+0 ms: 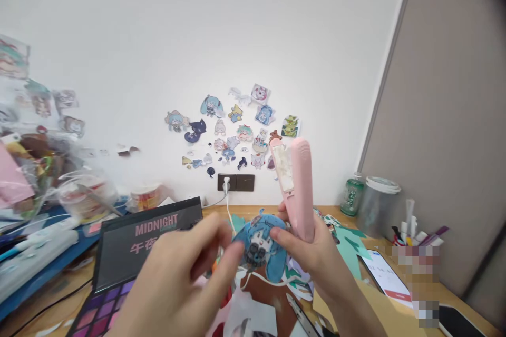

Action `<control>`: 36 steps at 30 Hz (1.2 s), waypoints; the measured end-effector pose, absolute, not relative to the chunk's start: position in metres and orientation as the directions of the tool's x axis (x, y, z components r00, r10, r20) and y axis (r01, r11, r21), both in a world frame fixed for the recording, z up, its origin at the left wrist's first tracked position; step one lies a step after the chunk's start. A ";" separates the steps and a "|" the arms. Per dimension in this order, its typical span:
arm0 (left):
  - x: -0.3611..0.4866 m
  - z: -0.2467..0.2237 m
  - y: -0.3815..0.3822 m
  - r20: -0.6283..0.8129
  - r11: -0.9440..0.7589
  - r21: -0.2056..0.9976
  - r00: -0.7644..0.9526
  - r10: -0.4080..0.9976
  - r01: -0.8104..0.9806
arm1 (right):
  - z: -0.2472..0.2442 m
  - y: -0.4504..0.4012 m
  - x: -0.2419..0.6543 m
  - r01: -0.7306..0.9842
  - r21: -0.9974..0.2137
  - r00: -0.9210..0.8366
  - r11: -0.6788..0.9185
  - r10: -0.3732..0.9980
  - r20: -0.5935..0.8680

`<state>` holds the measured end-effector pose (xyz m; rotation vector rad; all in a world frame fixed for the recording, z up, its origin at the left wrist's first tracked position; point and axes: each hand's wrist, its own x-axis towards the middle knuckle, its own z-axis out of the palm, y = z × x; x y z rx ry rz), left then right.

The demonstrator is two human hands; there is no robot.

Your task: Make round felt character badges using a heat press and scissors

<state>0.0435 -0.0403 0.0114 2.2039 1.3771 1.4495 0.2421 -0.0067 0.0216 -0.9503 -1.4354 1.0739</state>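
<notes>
My right hand (312,250) is closed around the handle of a small pink hair straightener (303,184) held upright. Its two arms stand apart at the top, and the inner plate on the left looks whitish and stained. Under the same hand's thumb is a paper cutout (259,245) of a blue-haired cartoon figure, glossy on its face. My left hand (185,268) is at the cutout's left edge with fingers curled. Its thumb tip overlaps that edge, but blur hides whether it pinches. A white cord (269,280) loops below the cutout.
An eyeshadow palette (146,247) stands open at left, beside a white power strip (39,258). Paper scraps, scissors (302,316) and a lit phone (387,276) lie on the desk. A green can (351,195) and clear tub (377,208) stand behind. Cutouts cover the wall above a socket (236,182).
</notes>
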 end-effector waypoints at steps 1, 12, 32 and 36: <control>0.046 0.019 -0.037 0.605 -0.562 0.571 0.157 0.781 0.598 | 0.022 -0.009 0.240 -0.007 -0.963 -0.124 0.270 0.955 0.269; 0.054 0.034 -0.020 0.544 -0.653 0.679 0.367 0.755 0.335 | 0.022 -0.022 0.239 -0.003 -0.955 -0.133 0.296 0.946 0.294; 0.025 0.046 -0.057 0.750 -0.715 0.558 0.113 0.652 0.422 | 0.013 -0.005 0.251 0.365 -0.472 -0.370 0.802 0.590 0.717; 0.021 0.046 -0.061 0.773 -0.731 0.504 0.138 0.619 0.460 | 0.018 -0.007 0.253 0.473 -0.292 -0.378 0.831 0.491 0.785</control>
